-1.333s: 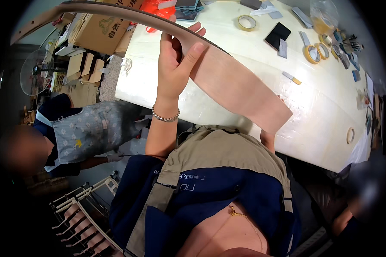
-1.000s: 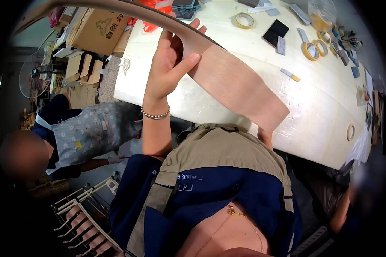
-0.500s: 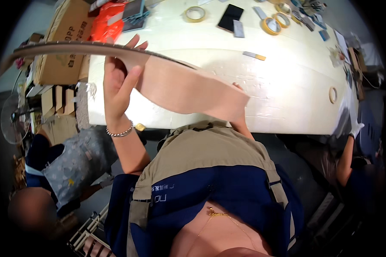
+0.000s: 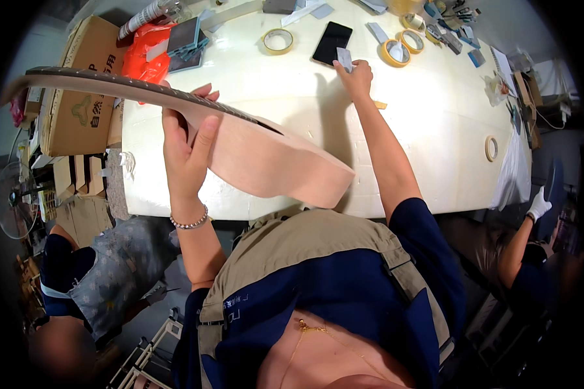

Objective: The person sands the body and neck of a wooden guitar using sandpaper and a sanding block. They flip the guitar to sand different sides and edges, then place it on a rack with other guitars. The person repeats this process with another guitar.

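Note:
An unvarnished wooden ukulele or small guitar point(image 4: 276, 159) is held up over the near edge of the table, its side turned toward me and its neck pointing left. My left hand point(image 4: 191, 139) is closed around the neck where it joins the body, thumb on the near side. Out over the table, my right hand point(image 4: 355, 79) has its fingertips on a small grey piece of sandpaper point(image 4: 344, 58), apparently pinching its near end. That piece lies against the corner of a black phone point(image 4: 333, 40).
Tape rolls point(image 4: 278, 41) and sanding blocks point(image 4: 185, 42) lie on the white table point(image 4: 435, 155). A red plastic bag point(image 4: 144, 55) and a cardboard box point(image 4: 78, 97) are at left. A co-worker sits at left; another person's gloved hand point(image 4: 539, 204) shows at right.
My right hand has left the instrument's lower end and reached forward to the grey piece. The instrument, still in my left hand, has tilted, its body end lower and nearer me.

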